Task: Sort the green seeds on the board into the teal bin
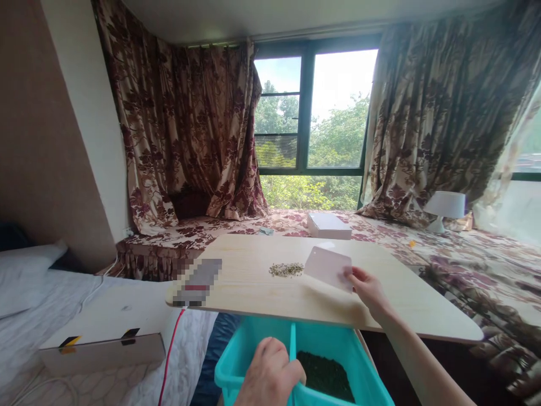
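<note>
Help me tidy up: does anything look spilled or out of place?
The loose granules look odd: they lie scattered on the pale tabletop, outside the teal bin. They may be spilled or placed there; the picture cannot settle which.

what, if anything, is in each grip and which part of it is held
The right grip holds a thin pale sheet by its right edge. The left grip is at the teal bin's divider; whether it clasps that is unclear.
</note>
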The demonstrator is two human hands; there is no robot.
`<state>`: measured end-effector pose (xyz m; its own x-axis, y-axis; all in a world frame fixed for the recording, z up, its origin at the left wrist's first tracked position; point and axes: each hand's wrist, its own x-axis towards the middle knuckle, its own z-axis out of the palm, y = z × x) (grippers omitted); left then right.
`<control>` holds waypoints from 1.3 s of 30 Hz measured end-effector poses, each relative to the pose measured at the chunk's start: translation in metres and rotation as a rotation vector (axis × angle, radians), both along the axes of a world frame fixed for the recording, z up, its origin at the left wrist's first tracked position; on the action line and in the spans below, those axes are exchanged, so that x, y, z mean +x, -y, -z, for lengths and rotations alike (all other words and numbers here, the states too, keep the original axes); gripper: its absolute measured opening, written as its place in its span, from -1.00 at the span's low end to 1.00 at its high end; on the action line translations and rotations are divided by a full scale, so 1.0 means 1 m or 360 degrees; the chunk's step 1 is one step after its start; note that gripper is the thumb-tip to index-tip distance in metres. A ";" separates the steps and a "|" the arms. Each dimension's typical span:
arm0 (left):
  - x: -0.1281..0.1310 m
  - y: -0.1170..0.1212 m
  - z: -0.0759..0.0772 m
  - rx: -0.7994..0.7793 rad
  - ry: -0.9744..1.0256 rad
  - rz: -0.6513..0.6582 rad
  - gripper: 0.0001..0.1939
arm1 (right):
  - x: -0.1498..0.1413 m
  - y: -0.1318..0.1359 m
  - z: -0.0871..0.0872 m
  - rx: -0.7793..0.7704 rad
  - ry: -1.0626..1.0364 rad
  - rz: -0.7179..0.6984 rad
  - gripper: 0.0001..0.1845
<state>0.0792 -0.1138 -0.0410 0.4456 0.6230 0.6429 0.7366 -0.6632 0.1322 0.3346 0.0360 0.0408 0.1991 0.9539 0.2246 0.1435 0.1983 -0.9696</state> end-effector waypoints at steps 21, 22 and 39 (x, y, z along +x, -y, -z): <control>-0.004 0.008 -0.005 -0.0110 -0.0091 -0.0002 -0.82 | -0.016 -0.001 -0.002 0.0073 -0.0003 -0.0006 -0.69; -0.005 0.010 -0.008 -0.0129 -0.0096 0.0007 -0.85 | -0.017 -0.001 -0.002 0.0072 -0.0006 -0.0016 -0.68; -0.006 0.011 -0.011 -0.0117 -0.0097 0.0028 -0.65 | -0.024 -0.003 0.001 0.0134 0.0110 -0.0101 -0.69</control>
<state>0.0728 -0.1249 -0.0295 0.4939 0.6594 0.5668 0.7332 -0.6663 0.1363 0.3101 0.0387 0.0402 0.1205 0.9412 0.3156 0.1939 0.2895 -0.9373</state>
